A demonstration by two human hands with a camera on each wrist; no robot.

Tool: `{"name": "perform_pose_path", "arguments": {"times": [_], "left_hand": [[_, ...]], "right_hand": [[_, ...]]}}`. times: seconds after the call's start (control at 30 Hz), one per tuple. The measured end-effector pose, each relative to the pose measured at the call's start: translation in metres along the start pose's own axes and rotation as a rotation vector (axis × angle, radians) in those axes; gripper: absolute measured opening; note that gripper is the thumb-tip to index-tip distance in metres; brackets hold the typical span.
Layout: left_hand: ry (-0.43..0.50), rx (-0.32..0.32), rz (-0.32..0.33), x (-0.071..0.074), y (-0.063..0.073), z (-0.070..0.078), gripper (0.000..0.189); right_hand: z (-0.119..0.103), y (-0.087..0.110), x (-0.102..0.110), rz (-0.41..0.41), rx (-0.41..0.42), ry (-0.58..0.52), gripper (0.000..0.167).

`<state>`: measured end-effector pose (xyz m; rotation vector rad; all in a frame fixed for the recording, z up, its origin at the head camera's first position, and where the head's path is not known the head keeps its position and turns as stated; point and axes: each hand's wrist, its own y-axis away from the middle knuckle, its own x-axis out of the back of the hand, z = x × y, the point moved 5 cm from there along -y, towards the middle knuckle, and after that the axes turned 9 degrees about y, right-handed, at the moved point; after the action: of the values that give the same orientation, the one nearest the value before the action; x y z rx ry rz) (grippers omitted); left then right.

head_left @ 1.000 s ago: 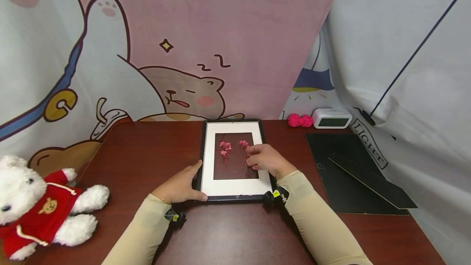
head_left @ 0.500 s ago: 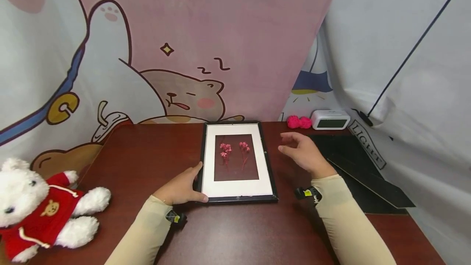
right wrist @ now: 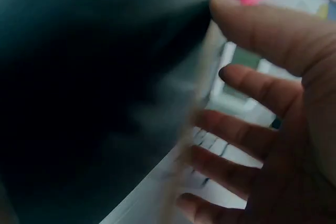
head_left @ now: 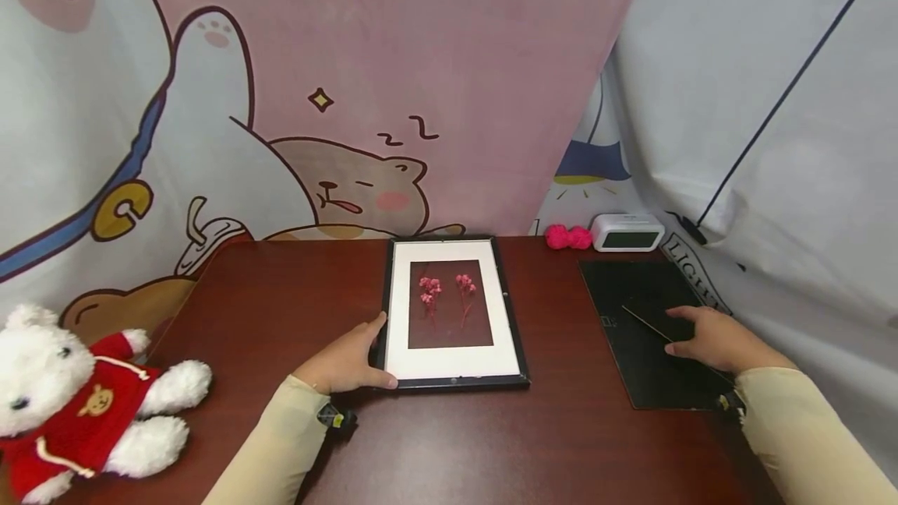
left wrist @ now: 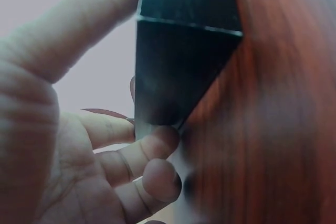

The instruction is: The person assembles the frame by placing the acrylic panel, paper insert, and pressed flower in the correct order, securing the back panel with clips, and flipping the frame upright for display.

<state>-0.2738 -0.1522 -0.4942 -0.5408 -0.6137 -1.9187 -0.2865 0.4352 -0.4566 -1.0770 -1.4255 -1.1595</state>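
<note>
A black picture frame (head_left: pixel 522 357) with a white mat lies on the table, two sprigs of pink dried flowers (head_left: pixel 466 294) showing in its dark window. My left hand (head_left: pixel 349 361) grips its near left corner, thumb along the front edge and fingers at the left side; the left wrist view shows them against the frame's black side (left wrist: pixel 173 66). To the right lies the black backing board (head_left: pixel 631 365) with its raised stand flap (head_left: pixel 652 316). Over that flap is my right hand (head_left: pixel 719 340), fingers spread. In the right wrist view its thumb and fingertips come right at a tan edge (right wrist: pixel 202 77).
Behind the board stand a white digital clock (head_left: pixel 627 233) and a pink yarn bundle (head_left: pixel 568 237). A white plush bear (head_left: pixel 77 396) in a red hoodie sits at the left. Printed cloth (head_left: pixel 491 100) hangs along the back, with a white sheet (head_left: pixel 793 139) at the right.
My right hand has left the flower sprig in the frame and moved right, over the backing board. My left hand stays at the frame's corner.
</note>
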Motion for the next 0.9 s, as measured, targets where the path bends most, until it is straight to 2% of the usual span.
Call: {"name": "perform_pose_path", "arguments": {"times": [0.17, 0.4, 0.63, 0.9], "left_hand": [[-0.012, 0.006, 0.004, 0.001, 0.002, 0.0, 0.127], [-0.021, -0.007, 0.003, 0.0, 0.001, 0.0, 0.127], [-0.018, -0.015, -0.001, -0.001, -0.001, -0.001, 0.128], [-0.014, -0.003, 0.001, 0.0, 0.001, 0.001, 0.128]], "right_hand": [[0.033, 0.016, -0.017, -0.017, -0.01, -0.03, 0.087], [0.039, 0.03, -0.022, 0.1, 0.009, -0.067, 0.066], [0.017, 0.043, -0.019, 0.205, 0.021, -0.096, 0.05], [-0.024, 0.044, -0.005, 0.249, 0.04, -0.181, 0.048]]}}
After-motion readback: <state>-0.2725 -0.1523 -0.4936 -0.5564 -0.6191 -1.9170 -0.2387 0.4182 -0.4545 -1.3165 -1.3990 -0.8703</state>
